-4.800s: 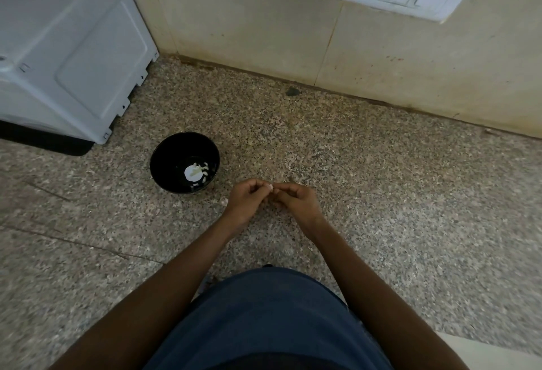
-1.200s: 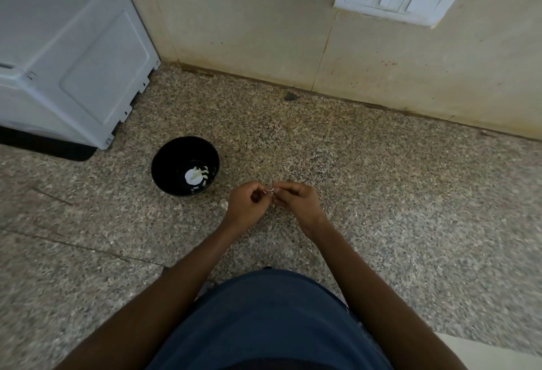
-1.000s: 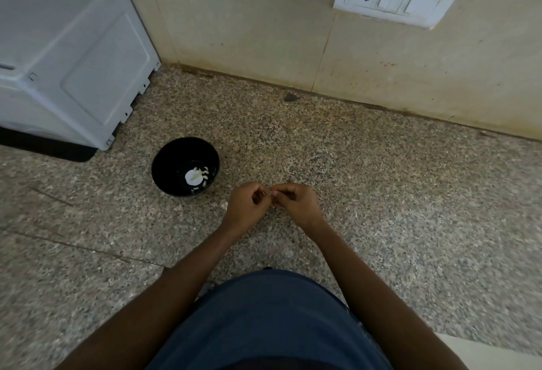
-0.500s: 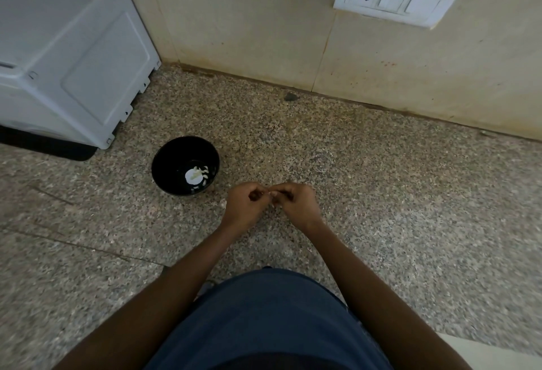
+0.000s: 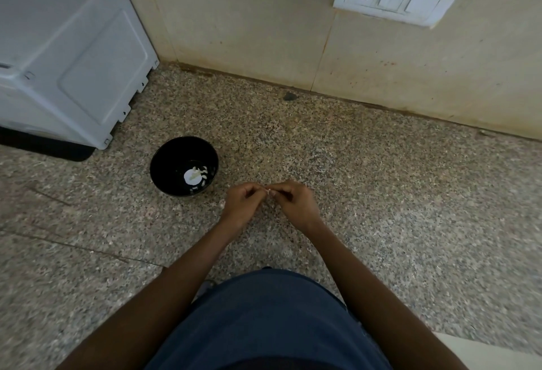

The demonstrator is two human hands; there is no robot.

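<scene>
My left hand (image 5: pixel 242 204) and my right hand (image 5: pixel 294 202) meet fingertip to fingertip above the speckled granite counter (image 5: pixel 381 193). Between the fingertips they pinch a tiny pale piece (image 5: pixel 268 190), too small to identify. A black bowl (image 5: pixel 164 164) stands just left of my left hand; inside it lie a white round patch and several small white pieces (image 5: pixel 197 176).
A white appliance (image 5: pixel 67 46) fills the back left corner on the counter. A beige tiled wall (image 5: pixel 249 23) runs along the back with a white socket and switch plate (image 5: pixel 396 0). A small dark spot (image 5: pixel 289 96) lies near the wall. My blue clothing (image 5: pixel 264 319) fills the bottom.
The hands stay together in the same spot; the fingertips have shifted slightly around the tiny piece. The bowl has not moved.
</scene>
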